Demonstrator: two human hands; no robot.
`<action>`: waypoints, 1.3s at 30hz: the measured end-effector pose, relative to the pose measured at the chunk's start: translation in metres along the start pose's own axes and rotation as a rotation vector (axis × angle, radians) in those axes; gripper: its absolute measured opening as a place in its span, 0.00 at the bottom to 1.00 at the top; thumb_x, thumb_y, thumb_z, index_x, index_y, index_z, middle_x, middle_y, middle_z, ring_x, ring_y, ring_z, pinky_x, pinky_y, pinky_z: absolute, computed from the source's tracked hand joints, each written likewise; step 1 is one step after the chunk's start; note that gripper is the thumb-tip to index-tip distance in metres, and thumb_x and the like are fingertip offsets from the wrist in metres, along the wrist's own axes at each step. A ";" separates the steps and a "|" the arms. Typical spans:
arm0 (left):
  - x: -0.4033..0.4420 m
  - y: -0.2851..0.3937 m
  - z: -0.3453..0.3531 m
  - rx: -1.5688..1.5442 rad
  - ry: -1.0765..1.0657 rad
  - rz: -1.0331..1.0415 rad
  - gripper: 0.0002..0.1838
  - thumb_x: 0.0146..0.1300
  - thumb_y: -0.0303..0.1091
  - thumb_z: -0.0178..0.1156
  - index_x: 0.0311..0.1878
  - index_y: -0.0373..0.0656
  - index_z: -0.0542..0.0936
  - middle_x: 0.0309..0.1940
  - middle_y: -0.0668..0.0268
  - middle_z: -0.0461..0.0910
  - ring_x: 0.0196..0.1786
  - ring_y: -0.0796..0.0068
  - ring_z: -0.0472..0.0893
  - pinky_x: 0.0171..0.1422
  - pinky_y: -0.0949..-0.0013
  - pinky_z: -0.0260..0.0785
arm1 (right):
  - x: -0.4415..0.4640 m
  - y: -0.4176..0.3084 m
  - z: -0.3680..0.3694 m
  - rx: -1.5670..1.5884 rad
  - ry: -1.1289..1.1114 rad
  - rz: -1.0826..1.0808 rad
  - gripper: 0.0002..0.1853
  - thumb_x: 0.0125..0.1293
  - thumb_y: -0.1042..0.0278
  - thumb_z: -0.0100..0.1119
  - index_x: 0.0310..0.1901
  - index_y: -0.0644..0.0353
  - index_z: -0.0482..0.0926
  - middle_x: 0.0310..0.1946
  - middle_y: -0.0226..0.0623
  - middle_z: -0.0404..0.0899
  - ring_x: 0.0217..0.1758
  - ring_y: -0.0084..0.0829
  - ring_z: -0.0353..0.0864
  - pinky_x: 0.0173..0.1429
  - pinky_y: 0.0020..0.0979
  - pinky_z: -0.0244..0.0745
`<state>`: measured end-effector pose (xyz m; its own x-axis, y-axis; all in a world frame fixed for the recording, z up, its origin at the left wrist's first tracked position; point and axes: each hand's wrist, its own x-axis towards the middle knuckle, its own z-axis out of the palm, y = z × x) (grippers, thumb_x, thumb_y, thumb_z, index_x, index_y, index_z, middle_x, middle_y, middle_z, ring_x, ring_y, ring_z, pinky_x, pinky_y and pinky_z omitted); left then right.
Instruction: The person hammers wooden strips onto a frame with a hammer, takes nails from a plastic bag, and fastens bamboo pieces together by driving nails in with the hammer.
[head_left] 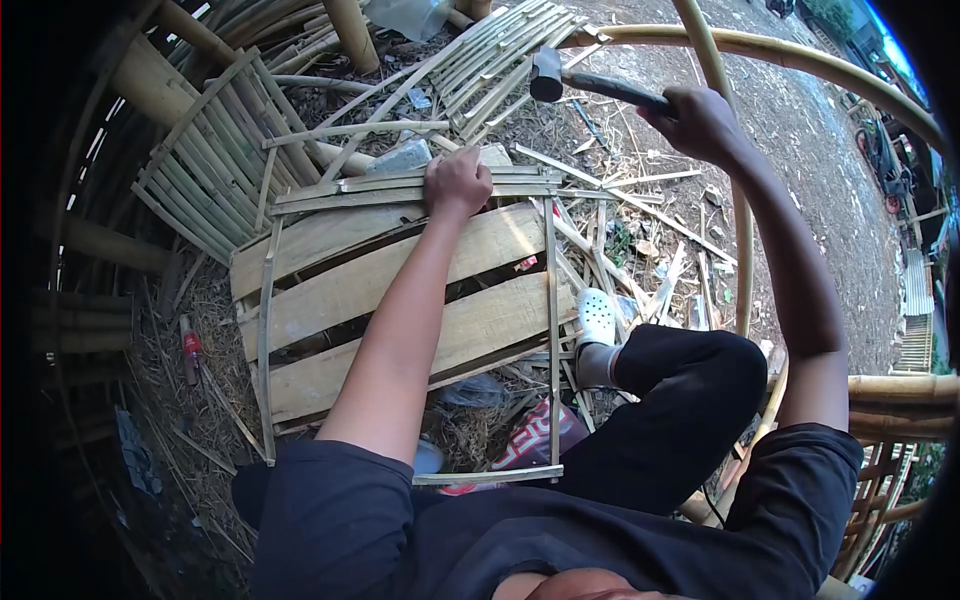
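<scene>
My right hand [703,125] is raised at the upper right, its fingers wrapped round the handle of a hammer [548,78]. The dark head of the hammer points left, in the air above the ground litter. My left hand [459,183] is closed over the bamboo slats [375,188] along the far side of a thin bamboo frame [553,330]. Its fingertips are hidden from me. Under the frame lies a low platform of wooden planks [400,285] with gaps between them.
Slatted bamboo panels [215,160] lie at the upper left, and another slatted panel [500,60] at the top. A grey block [400,158] sits beyond the frame. A bamboo pole [722,80] stands beside my right arm. A bottle [190,350] lies on the left.
</scene>
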<state>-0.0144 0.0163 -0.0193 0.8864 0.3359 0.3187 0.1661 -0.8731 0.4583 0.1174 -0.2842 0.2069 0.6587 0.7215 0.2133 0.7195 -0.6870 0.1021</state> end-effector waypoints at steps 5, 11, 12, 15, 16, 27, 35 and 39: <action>0.000 -0.001 0.002 -0.046 0.019 0.030 0.22 0.63 0.39 0.52 0.55 0.42 0.85 0.57 0.59 0.85 0.60 0.61 0.83 0.70 0.55 0.68 | -0.037 0.030 0.095 0.234 -0.288 -0.003 0.32 0.62 0.33 0.70 0.25 0.61 0.84 0.16 0.39 0.78 0.19 0.36 0.79 0.29 0.40 0.73; 0.002 -0.003 0.011 0.025 0.071 0.090 0.21 0.63 0.35 0.52 0.54 0.43 0.86 0.58 0.59 0.85 0.61 0.63 0.83 0.71 0.56 0.68 | -0.067 0.038 0.172 0.397 -0.170 -0.219 0.32 0.55 0.34 0.74 0.19 0.60 0.78 0.13 0.43 0.74 0.17 0.46 0.77 0.27 0.43 0.72; 0.003 -0.005 0.012 0.033 0.072 0.098 0.20 0.63 0.35 0.52 0.54 0.43 0.87 0.58 0.59 0.85 0.62 0.63 0.83 0.71 0.56 0.68 | -0.070 0.033 0.175 0.384 -0.199 -0.217 0.32 0.55 0.34 0.74 0.20 0.60 0.78 0.12 0.43 0.73 0.16 0.47 0.76 0.27 0.43 0.72; 0.002 -0.005 0.015 0.035 0.073 0.106 0.20 0.63 0.35 0.52 0.52 0.43 0.87 0.58 0.59 0.85 0.62 0.63 0.83 0.71 0.57 0.68 | -0.076 0.031 0.198 0.447 -0.192 -0.184 0.33 0.57 0.34 0.72 0.20 0.61 0.77 0.12 0.43 0.73 0.17 0.47 0.77 0.28 0.44 0.72; 0.003 -0.004 0.017 0.028 0.079 0.104 0.20 0.63 0.35 0.52 0.52 0.43 0.88 0.58 0.59 0.85 0.62 0.63 0.83 0.71 0.57 0.69 | -0.077 0.032 0.201 0.456 -0.207 -0.149 0.32 0.58 0.35 0.72 0.20 0.61 0.77 0.13 0.44 0.73 0.18 0.48 0.77 0.28 0.44 0.72; 0.003 -0.005 0.016 0.175 -0.001 0.091 0.28 0.64 0.36 0.47 0.67 0.42 0.78 0.68 0.60 0.78 0.72 0.63 0.74 0.80 0.51 0.57 | -0.097 0.043 0.212 0.896 0.238 -0.413 0.29 0.57 0.36 0.62 0.21 0.57 0.72 0.14 0.35 0.66 0.15 0.41 0.71 0.24 0.38 0.63; 0.011 -0.007 0.012 0.098 -0.026 0.098 0.26 0.64 0.36 0.47 0.64 0.45 0.80 0.65 0.60 0.80 0.67 0.61 0.78 0.77 0.52 0.61 | -0.081 0.022 0.226 0.764 -0.115 -0.042 0.25 0.59 0.45 0.72 0.25 0.62 0.78 0.15 0.44 0.74 0.19 0.46 0.77 0.28 0.42 0.70; 0.004 -0.005 0.013 0.080 -0.011 0.107 0.25 0.64 0.35 0.48 0.63 0.45 0.81 0.62 0.60 0.82 0.64 0.60 0.80 0.74 0.51 0.65 | -0.085 0.030 0.220 0.872 0.085 -0.320 0.28 0.57 0.40 0.71 0.23 0.61 0.75 0.15 0.42 0.71 0.18 0.46 0.75 0.28 0.41 0.68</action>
<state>-0.0057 0.0174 -0.0311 0.9053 0.2360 0.3532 0.1041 -0.9294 0.3541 0.1314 -0.3477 -0.0215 0.4066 0.8331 0.3749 0.7980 -0.1241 -0.5898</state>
